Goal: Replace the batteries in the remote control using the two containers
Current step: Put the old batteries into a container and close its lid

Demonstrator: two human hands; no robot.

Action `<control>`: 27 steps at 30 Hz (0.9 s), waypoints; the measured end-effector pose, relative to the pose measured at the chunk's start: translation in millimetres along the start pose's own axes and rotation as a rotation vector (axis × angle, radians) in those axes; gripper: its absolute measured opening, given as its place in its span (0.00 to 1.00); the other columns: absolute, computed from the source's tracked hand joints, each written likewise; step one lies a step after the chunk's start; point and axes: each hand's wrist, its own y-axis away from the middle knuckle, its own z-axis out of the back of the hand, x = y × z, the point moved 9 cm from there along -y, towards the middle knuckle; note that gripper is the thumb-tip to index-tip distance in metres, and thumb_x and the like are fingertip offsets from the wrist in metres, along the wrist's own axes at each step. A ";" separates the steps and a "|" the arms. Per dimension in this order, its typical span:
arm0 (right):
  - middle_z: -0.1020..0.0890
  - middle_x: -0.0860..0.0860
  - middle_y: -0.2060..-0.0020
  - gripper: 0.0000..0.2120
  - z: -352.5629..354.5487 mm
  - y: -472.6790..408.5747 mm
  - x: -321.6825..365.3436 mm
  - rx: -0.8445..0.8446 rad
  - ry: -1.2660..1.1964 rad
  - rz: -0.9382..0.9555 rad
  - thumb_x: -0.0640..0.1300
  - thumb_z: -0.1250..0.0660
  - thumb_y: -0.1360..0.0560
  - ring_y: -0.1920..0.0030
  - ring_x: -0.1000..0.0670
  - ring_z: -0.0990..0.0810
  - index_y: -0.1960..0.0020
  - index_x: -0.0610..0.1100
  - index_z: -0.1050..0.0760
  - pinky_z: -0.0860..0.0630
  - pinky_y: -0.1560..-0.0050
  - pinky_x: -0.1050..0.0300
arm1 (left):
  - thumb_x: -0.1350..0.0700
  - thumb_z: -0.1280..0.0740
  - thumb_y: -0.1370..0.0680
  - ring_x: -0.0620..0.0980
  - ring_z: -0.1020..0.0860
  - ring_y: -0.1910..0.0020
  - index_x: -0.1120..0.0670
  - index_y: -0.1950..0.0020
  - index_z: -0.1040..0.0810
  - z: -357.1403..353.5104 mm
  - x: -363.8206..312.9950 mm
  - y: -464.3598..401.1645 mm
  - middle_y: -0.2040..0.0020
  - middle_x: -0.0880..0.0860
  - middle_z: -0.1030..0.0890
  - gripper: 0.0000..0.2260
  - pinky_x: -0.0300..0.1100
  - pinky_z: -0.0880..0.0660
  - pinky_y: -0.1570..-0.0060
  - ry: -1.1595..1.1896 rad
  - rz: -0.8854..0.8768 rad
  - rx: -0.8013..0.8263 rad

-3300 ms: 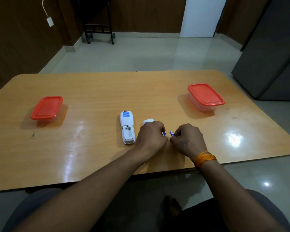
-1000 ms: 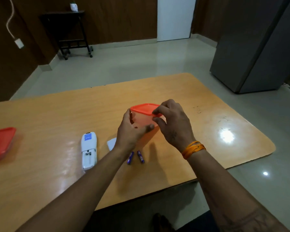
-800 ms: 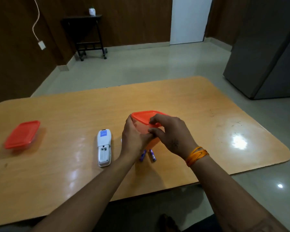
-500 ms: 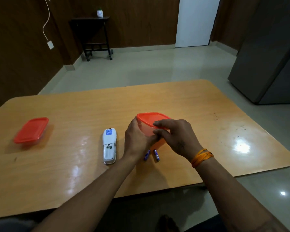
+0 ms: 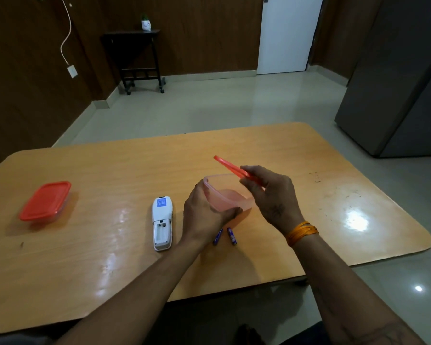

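Left hand (image 5: 204, 215) grips clear container (image 5: 225, 195), right hand (image 5: 271, 195) pinches red lid (image 5: 230, 168) tilted off it; batteries (image 5: 225, 236) at its 6 o'clock.

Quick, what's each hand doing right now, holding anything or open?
Left hand: grips the clear plastic container, held tilted.
Right hand: pinches the red plastic lid, lifted off the container.

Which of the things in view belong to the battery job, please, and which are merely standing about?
Part of the job:
remote control, back open
two batteries on the table
open container in the left hand
its lid in the right hand
closed container

Not part of it:
side table
small pot
grey cabinet
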 end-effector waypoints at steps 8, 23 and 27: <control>0.12 0.46 0.53 0.08 -7.0 4.5 -38.2 -0.073 0.099 -0.130 0.37 0.27 0.22 0.52 0.45 0.15 0.43 0.42 0.16 0.18 0.51 0.53 | 0.38 0.16 0.39 0.49 0.26 0.32 0.48 0.22 0.35 -9.9 -1.5 -4.3 0.30 0.47 0.25 0.51 0.46 0.21 0.38 -0.017 0.011 -0.007; 0.17 0.50 0.55 0.09 41.9 34.2 -117.7 -0.536 -0.185 -0.632 0.49 0.33 0.17 0.55 0.46 0.19 0.48 0.43 0.20 0.22 0.54 0.53 | 0.44 0.15 0.37 0.53 0.25 0.31 0.55 0.23 0.36 -36.7 -3.0 -17.7 0.30 0.52 0.24 0.49 0.40 0.29 0.42 -0.002 0.152 0.003; 0.20 0.50 0.50 0.13 64.6 45.7 -133.4 -0.609 -0.211 -0.782 0.47 0.35 0.18 0.51 0.45 0.20 0.35 0.43 0.23 0.21 0.50 0.49 | 0.47 0.14 0.37 0.55 0.23 0.34 0.58 0.26 0.34 -48.7 1.0 -20.8 0.32 0.54 0.22 0.47 0.45 0.24 0.41 0.000 0.246 -0.010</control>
